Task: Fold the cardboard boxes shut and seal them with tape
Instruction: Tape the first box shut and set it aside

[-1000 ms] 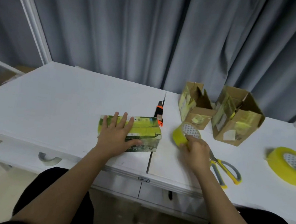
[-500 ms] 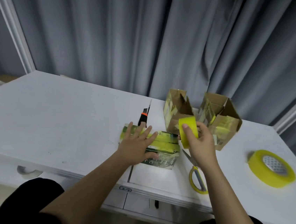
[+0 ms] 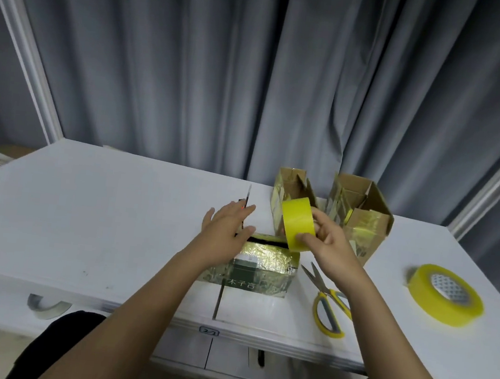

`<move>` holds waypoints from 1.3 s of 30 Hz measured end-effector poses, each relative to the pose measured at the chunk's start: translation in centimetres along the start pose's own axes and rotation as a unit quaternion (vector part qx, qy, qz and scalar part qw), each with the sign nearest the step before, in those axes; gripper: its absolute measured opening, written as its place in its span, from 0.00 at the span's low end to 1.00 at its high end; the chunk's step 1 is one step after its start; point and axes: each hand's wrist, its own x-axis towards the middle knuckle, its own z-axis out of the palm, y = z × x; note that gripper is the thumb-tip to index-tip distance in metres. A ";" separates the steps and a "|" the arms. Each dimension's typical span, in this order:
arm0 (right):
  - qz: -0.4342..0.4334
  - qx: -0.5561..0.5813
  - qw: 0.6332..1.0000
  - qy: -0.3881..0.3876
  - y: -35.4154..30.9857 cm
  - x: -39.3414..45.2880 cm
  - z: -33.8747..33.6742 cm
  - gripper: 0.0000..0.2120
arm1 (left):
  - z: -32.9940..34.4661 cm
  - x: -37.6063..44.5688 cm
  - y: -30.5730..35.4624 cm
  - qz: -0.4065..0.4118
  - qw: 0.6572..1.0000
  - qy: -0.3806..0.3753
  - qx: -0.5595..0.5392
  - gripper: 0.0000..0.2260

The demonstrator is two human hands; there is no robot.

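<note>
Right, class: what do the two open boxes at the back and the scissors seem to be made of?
Open boxes: brown cardboard, matt inside, with glossy yellowish tape patches outside that catch the light. Scissors: grey blades that look like metal; the yellow handle loops look like smooth plastic, probably with a grey lining.

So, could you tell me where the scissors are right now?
The scissors lie flat near the table's front edge, right of centre, between the taped box and the large tape roll.

Grey pleated curtains across back. White frame posts both sides. White table, seam down middle, drawers under front edge. Dim even light.
</note>
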 end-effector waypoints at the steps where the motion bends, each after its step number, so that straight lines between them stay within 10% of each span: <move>1: -0.016 -0.009 1.000 -0.007 -0.2 -0.1 0.2 0.22 | -0.4 -0.4 0.9 0.021 0.997 0.041 -0.055 0.20; 5: -0.066 -0.003 0.998 -0.023 -0.5 -0.7 1.6 0.21 | -1.1 -2.1 4.3 0.111 0.972 0.123 -0.164 0.17; 12: -0.078 -0.044 0.996 -0.008 0.0 -1.4 3.2 0.21 | -1.3 -3.7 5.8 0.123 0.967 0.223 -0.010 0.06; 21: -0.157 -0.308 0.935 0.082 0.2 -2.2 4.2 0.18 | -1.9 -3.5 5.4 0.069 0.969 0.223 -0.082 0.04; 39: -0.274 -0.360 0.877 0.159 -1.1 -2.6 5.5 0.08 | -3.3 -3.6 4.8 0.109 0.946 0.197 -0.235 0.06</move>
